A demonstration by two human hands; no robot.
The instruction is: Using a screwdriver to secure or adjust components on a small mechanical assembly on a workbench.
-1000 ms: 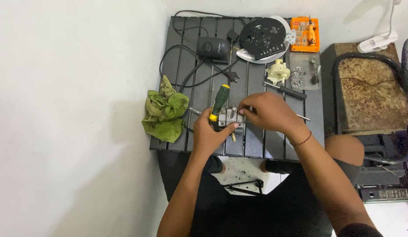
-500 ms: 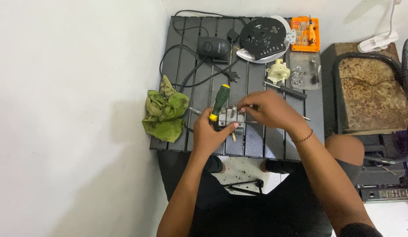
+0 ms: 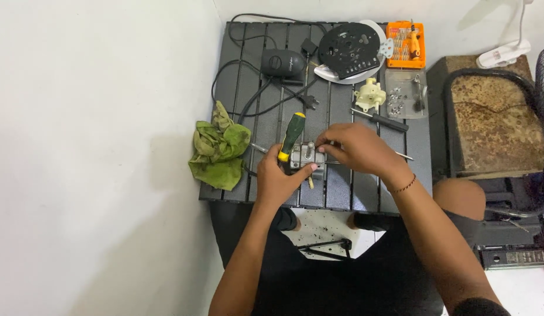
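Observation:
My left hand (image 3: 279, 177) grips a small grey metal part (image 3: 304, 158) at the front of a dark slatted table (image 3: 342, 193). A screwdriver with a green and yellow handle (image 3: 292, 136) leans up and back from that hand, held along with the part. My right hand (image 3: 355, 148) rests on the part's right side, its fingertips pinched at the top of the part. What the fingertips pinch is too small to tell.
A green rag (image 3: 218, 146) lies at the table's left edge. Behind are a black adapter (image 3: 283, 61) with cables, a round black disc (image 3: 349, 50), an orange bit case (image 3: 405, 44), a clear tray of screws (image 3: 404, 93), a small cream part (image 3: 369, 95) and a black screwdriver (image 3: 379, 119). A worn stool (image 3: 494, 120) stands to the right.
Both hands stay on the grey part. My right hand's fingers have shifted slightly over its top; the screwdriver keeps its tilt.

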